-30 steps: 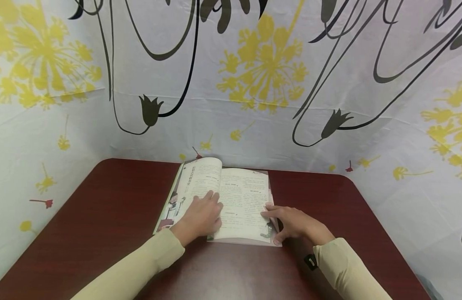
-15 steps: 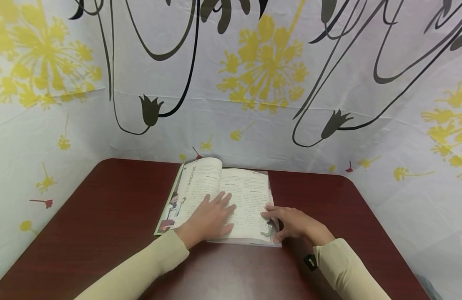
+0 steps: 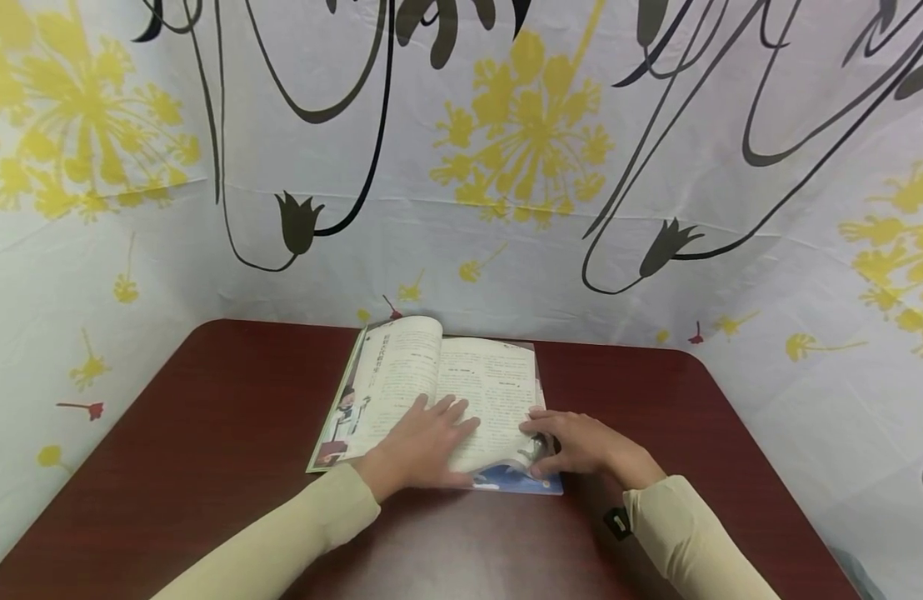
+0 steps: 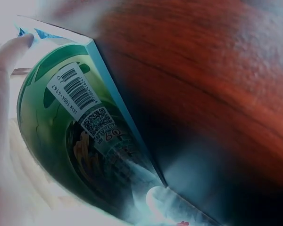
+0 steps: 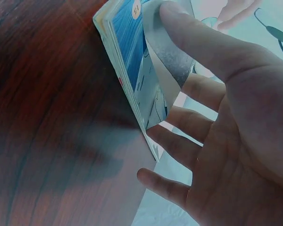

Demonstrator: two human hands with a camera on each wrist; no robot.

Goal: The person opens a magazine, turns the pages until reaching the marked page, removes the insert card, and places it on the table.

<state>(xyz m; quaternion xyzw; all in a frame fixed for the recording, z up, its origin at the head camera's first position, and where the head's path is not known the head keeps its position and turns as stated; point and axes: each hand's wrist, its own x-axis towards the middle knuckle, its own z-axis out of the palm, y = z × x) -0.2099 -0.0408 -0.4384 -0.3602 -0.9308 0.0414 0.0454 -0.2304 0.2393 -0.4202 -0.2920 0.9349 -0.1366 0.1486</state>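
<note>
An open magazine (image 3: 397,354) lies on the table, its left side arching up near the spine. Across the lower middle of the pages my left hand (image 3: 427,446) rests with fingers spread. My right hand (image 3: 585,446) pinches the lower right corner of the right-hand page (image 3: 495,375) between thumb and fingers. That page bows upward along its near edge, baring a blue page (image 3: 517,480) beneath. In the right wrist view the thumb presses on the curled page (image 5: 172,54). The green cover (image 4: 47,113), with a barcode label (image 4: 78,89), curves in the left wrist view.
The dark red-brown table (image 3: 236,392) has rounded far corners. Behind it hangs a white cloth (image 3: 401,250) printed with grey vines and yellow flowers. A small black device (image 3: 619,523) sits at my right cuff.
My left hand has slid right from the spine onto the right page, its fingers spreading. At the right hand, the page corner has lifted and curled leftward, baring the blue page.
</note>
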